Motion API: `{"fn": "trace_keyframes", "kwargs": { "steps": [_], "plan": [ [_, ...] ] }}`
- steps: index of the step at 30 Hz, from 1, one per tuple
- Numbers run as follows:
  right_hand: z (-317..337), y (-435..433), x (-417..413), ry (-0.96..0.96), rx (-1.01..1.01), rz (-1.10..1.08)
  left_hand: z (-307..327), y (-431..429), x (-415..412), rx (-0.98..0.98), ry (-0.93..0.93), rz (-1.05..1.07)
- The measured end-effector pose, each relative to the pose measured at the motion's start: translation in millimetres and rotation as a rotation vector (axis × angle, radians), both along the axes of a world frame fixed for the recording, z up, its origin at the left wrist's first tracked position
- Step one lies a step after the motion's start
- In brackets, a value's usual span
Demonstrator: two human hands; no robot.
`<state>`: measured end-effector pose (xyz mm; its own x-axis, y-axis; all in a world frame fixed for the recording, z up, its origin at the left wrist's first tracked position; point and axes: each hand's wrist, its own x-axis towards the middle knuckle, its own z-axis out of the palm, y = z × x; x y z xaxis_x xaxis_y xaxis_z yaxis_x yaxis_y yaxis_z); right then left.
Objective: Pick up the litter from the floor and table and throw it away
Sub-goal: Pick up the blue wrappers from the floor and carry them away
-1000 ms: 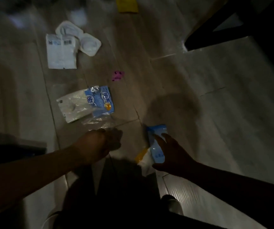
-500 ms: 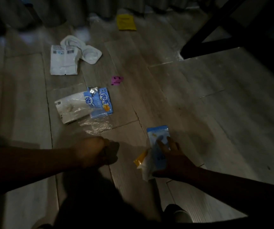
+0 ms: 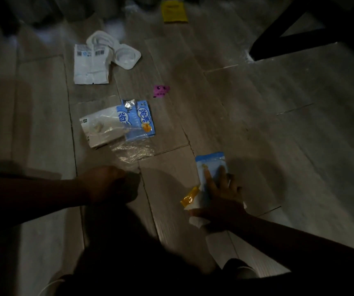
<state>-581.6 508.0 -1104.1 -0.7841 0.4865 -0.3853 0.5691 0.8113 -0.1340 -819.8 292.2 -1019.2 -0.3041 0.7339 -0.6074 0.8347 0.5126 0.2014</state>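
Dim shot, looking down at a grey plank floor (image 3: 257,124).

Right hand (image 3: 221,195): fingers straight and spread, lying flat on top of a blue packet (image 3: 211,165). A white tissue (image 3: 197,221) and an orange wrapper (image 3: 190,196) stuck out from under the palm on its left side. Could not tell where the thumb sat, or whether the bundle lay on the floor or was lifted off it.

Left hand (image 3: 110,184): low over the floor, left of the right hand and well apart from it, fingers curled under like a fist. Too dark to tell if it gripped anything. Below it everything was black shadow.

The rest of the litter lay on the floor, untouched:
- clear film (image 3: 133,151), just beyond the left hand's knuckles
- blue snack wrappers (image 3: 139,118), overlapping the film's far edge
- white bag (image 3: 101,129), partly tucked under the wrappers' left side
- pink scrap (image 3: 161,91), alone, beyond the wrappers and slightly right
- white pouch (image 3: 90,65) with printed codes along its top, further back on the left
- white plastic tray (image 3: 127,56), touching the pouch's upper right corner
- yellow packet (image 3: 175,10), at the top edge, well apart from the rest

A dark furniture leg (image 3: 289,39) crossed the upper right corner.
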Motion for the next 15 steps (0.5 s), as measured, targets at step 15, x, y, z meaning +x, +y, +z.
{"fn": "trace_keyframes", "kwargs": {
  "steps": [15],
  "plan": [
    [-16.7, 2.6, -45.6, 0.069, -0.022, 0.110, -7.9, 4.4, -18.7, 0.051, -0.030, 0.037]
  ]
}}
